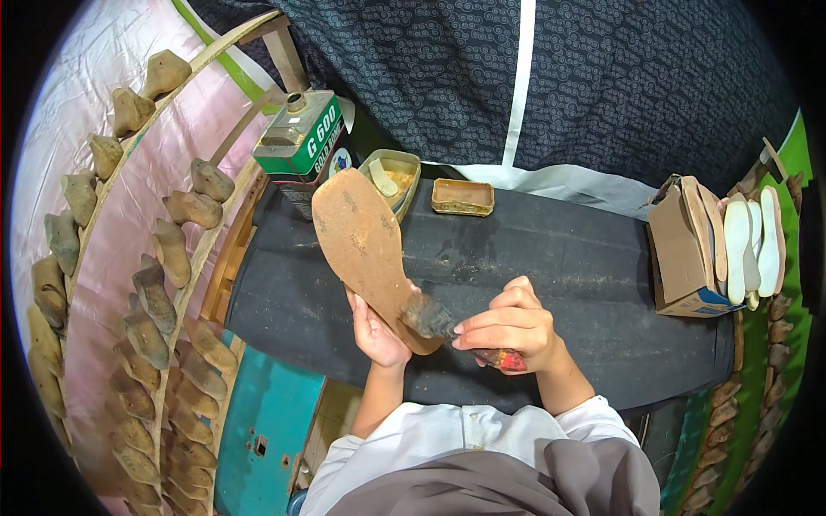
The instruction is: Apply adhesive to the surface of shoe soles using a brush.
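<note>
A brown shoe sole (366, 232) is tilted up above the table, its broad end pointing to the far left. Its narrow heel end rests in my left hand (379, 337), thumb along the edge and fingers mostly hidden behind it. My right hand (514, 327) grips a brush, whose red handle end (511, 360) sticks out below the fingers. Dark, worn bristles (428, 316) lie against or just over the sole's heel part; I cannot tell whether they touch. A few darker marks show on the sole's upper face.
A black-covered table (568, 258) bears a green metal can (297, 138), a plastic tub (411, 165) and a small rectangular tin (465, 205) at the back. At right stands a cardboard box (680, 249) with several soles (738, 245). Racks of wooden shoe lasts (155, 292) flank the left.
</note>
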### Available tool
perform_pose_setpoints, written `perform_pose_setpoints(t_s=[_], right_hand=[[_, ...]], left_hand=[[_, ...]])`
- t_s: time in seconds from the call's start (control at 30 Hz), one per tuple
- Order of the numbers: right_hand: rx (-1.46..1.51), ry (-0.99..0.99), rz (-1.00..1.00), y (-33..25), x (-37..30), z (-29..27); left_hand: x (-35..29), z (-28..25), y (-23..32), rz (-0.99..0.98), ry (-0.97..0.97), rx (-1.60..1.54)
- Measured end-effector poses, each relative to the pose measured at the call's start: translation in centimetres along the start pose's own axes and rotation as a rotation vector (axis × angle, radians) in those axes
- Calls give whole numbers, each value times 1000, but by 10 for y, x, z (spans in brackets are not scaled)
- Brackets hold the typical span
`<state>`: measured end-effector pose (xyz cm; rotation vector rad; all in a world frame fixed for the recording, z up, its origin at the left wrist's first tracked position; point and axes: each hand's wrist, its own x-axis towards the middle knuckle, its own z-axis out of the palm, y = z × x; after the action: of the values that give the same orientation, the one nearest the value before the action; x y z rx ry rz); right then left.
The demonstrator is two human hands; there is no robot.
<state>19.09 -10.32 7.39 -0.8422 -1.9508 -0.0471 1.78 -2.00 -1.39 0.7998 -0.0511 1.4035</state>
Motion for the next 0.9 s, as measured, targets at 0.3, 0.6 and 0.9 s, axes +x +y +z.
perform_pose_setpoints(t_s=[0.3, 0.6, 0.9], right_hand=[[-101, 77, -58, -2, 3, -1], [-260, 247, -52, 3, 11, -16], [-217, 299, -51, 5, 9, -19]], left_hand=[[-1, 23, -2, 11, 316, 216], [-5, 13, -1, -210, 62, 93], [-4, 12, -1, -241, 114, 92]])
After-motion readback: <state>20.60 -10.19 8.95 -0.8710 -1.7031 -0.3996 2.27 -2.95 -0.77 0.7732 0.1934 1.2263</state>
